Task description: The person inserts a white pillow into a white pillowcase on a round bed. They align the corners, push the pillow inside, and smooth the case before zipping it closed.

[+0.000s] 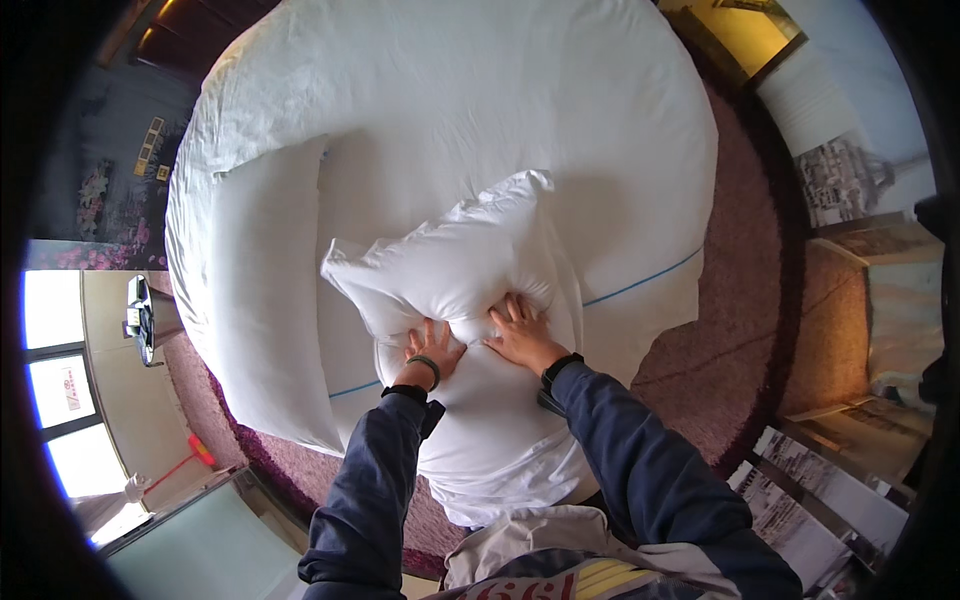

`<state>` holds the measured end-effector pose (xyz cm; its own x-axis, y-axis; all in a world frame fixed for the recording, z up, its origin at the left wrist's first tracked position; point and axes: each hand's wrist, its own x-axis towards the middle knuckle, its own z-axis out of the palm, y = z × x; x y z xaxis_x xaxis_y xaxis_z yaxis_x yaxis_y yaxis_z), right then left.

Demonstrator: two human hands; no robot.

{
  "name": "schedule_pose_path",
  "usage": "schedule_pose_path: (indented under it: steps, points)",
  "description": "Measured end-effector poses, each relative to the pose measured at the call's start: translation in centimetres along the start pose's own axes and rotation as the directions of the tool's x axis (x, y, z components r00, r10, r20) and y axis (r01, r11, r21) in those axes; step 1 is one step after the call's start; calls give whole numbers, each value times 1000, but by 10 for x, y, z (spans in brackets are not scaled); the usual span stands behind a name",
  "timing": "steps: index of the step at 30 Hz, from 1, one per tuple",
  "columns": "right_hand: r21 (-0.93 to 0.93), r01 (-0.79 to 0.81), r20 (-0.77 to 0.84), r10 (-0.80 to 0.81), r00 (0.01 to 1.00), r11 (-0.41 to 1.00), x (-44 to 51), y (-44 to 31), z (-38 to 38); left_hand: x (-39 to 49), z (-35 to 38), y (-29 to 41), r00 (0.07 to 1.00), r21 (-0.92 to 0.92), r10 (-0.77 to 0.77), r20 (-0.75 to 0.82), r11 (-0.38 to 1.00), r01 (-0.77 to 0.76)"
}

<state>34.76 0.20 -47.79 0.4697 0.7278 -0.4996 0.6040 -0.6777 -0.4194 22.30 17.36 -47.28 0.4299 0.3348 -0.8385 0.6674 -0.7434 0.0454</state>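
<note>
My left hand [435, 352] presses down on a plump white pillow [480, 247], its fingers spread and sunk into the fabric. Beside it to the right, my right hand [523, 335] pushes into the same pillow, fingers apart and partly buried in its folds. The pillow's loose, ruffled edge points away from me, and its near part bulges under my forearms. A second white pillow [266, 300] lies flat to the left on the round bed [465, 90], which is covered with a white sheet. A blue line runs across the sheet on both sides of the pillow under my hands.
A pinkish rug [735, 300] with a dark border surrounds the bed. At the left stand a small table [161, 315] with items on it, windows [64, 382] and a red-handled tool [180, 461] against the wall. A glass-like pale panel [210, 540] is at lower left.
</note>
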Motion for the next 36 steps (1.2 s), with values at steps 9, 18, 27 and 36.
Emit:
schedule_pose_path:
  steps: [9,18,27,36]
  points:
    - [105,109,42,-114,993,988,25,18,-10,18,-9,-10,988,-45,64,-143,996,-71]
    - [-188,175,-279,-223,934,966,60,41,-101,39,-83,-41,920,-175,-85,-382,984,18]
    - [-191,63,28,-59,998,980,116,48,-74,92,-54,-39,958,-218,-222,-180,959,181]
    - [-198,-26,-24,22,999,980,157,64,-30,129,-44,-34,944,-242,-213,-250,958,152]
